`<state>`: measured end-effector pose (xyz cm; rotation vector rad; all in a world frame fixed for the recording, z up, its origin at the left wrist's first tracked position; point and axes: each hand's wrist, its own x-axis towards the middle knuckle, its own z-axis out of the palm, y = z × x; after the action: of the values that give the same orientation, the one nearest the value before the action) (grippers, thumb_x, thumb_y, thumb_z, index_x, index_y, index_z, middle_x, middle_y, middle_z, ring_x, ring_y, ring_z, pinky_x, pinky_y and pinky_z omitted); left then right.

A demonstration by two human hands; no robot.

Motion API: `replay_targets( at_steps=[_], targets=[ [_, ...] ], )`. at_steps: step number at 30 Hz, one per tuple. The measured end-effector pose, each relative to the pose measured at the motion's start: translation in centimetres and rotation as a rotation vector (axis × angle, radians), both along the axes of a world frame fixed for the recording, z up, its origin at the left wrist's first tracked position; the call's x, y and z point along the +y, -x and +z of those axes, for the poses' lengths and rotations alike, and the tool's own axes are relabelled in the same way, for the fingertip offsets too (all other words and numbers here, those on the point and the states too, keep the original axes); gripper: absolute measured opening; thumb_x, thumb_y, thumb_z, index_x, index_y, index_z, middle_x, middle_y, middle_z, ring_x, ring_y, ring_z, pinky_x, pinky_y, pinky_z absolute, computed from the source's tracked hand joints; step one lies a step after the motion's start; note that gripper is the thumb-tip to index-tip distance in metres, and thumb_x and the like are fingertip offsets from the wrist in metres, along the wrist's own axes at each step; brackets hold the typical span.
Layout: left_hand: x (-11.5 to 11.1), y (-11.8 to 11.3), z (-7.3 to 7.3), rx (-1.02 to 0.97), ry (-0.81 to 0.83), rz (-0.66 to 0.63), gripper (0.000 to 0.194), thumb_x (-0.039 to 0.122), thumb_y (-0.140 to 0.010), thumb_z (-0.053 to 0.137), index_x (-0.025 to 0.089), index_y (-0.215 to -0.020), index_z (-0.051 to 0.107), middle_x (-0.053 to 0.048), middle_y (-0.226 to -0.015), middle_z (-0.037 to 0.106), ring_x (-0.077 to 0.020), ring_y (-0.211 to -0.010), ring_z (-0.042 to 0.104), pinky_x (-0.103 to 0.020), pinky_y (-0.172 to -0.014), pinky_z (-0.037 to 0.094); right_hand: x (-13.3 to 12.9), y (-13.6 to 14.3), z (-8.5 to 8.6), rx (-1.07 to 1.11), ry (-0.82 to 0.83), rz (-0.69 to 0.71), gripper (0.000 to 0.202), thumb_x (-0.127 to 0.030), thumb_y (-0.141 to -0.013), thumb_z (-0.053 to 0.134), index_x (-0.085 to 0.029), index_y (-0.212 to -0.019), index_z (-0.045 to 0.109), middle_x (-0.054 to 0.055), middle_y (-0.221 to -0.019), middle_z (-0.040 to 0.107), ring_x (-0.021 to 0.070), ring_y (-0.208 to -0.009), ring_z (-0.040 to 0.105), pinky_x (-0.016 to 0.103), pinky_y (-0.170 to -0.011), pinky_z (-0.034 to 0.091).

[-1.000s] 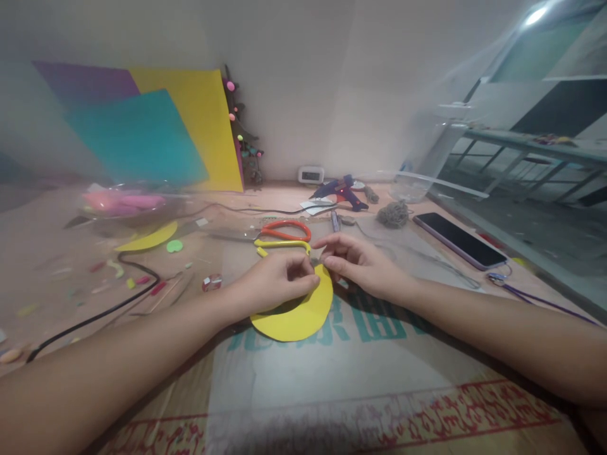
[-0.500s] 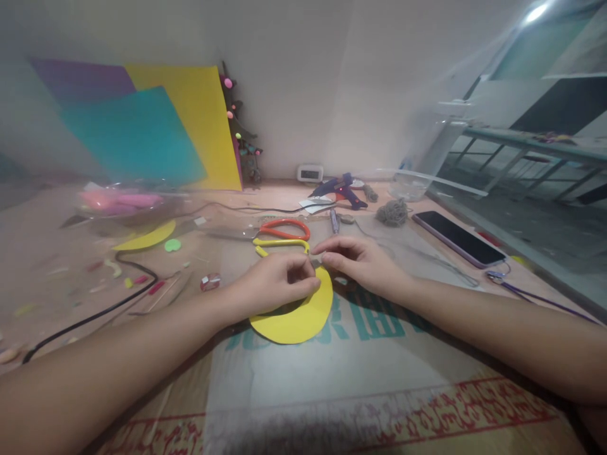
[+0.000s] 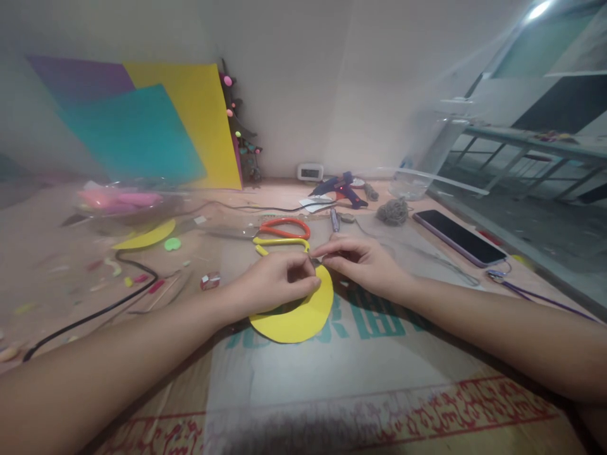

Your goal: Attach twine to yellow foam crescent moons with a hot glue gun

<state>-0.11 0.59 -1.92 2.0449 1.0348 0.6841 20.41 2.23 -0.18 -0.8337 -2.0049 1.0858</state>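
A round yellow craft-sheet disc (image 3: 303, 325) lies on the covered tabletop before me, its upper left part hidden beneath my left hand (image 3: 284, 278). That hand is closed, its fingers curled and thumb tip against them, on or just above the disc. Close by, my right hand (image 3: 365, 260) has thumb and fingers brought together at the disc's far edge. A small dark bit shows between the two hands, too small to name. Scissors (image 3: 284, 242) with one red and one yellow handle lie just beyond my left hand.
A purple glue gun (image 3: 342, 188), a ball of grey yarn (image 3: 392, 213) and a phone (image 3: 459, 238) lie beyond my hands. At left are a yellow offcut (image 3: 146, 236), a black cable (image 3: 99, 313) and small scraps. Coloured sheets (image 3: 137, 136) lean on the wall.
My right hand's fingers have shifted slightly and lie closer together. My left hand and the yellow disc stay in place.
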Motion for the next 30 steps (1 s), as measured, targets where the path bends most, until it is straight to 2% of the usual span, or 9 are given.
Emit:
replay_targets(
  at_steps=[9, 14, 23, 30],
  targets=[
    [-0.02, 0.04, 0.10, 0.012, 0.004, -0.013, 0.019, 0.036, -0.086, 0.058, 0.018, -0.078, 0.061, 0.002, -0.072, 0.064, -0.0104, -0.061, 0.055, -0.021, -0.056, 0.040, -0.02, 0.04, 0.15, -0.038, -0.036, -0.011, 0.014, -0.017, -0.085, 0.058, -0.018, -0.087, 0.071, 0.000, -0.082, 0.058, 0.0059, -0.056, 0.051, 0.021, -0.050, 0.043],
    [0.04, 0.09, 0.00, 0.025, 0.006, -0.021, 0.020, 0.036, -0.086, 0.058, 0.018, -0.079, 0.061, 0.002, -0.073, 0.064, -0.0105, -0.063, 0.055, -0.021, -0.056, 0.040, -0.18, 0.24, 0.14, -0.013, 0.087, -0.037, 0.011, -0.021, -0.085, 0.060, -0.016, -0.091, 0.067, -0.002, -0.073, 0.059, 0.0067, -0.053, 0.049, 0.021, -0.047, 0.042],
    [0.04, 0.06, 0.04, 0.016, -0.009, -0.032, 0.020, 0.036, -0.086, 0.058, 0.018, -0.077, 0.061, 0.002, -0.074, 0.064, -0.0100, -0.064, 0.055, -0.021, -0.057, 0.040, -0.34, 0.35, 0.12, -0.020, 0.159, -0.058, 0.012, -0.025, -0.085, 0.060, -0.016, -0.090, 0.064, -0.005, -0.062, 0.052, 0.0067, -0.049, 0.044, 0.020, -0.044, 0.038],
    [-0.07, -0.03, 0.33, 0.002, 0.016, -0.014, 0.020, 0.036, -0.085, 0.058, 0.018, -0.078, 0.061, 0.002, -0.071, 0.061, -0.0104, -0.062, 0.053, -0.021, -0.055, 0.039, -0.31, 0.23, 0.21, -0.045, 0.103, -0.061, 0.017, -0.030, -0.087, 0.059, -0.016, -0.096, 0.062, -0.002, -0.071, 0.056, 0.0082, -0.055, 0.048, 0.022, -0.050, 0.041]
  ],
)
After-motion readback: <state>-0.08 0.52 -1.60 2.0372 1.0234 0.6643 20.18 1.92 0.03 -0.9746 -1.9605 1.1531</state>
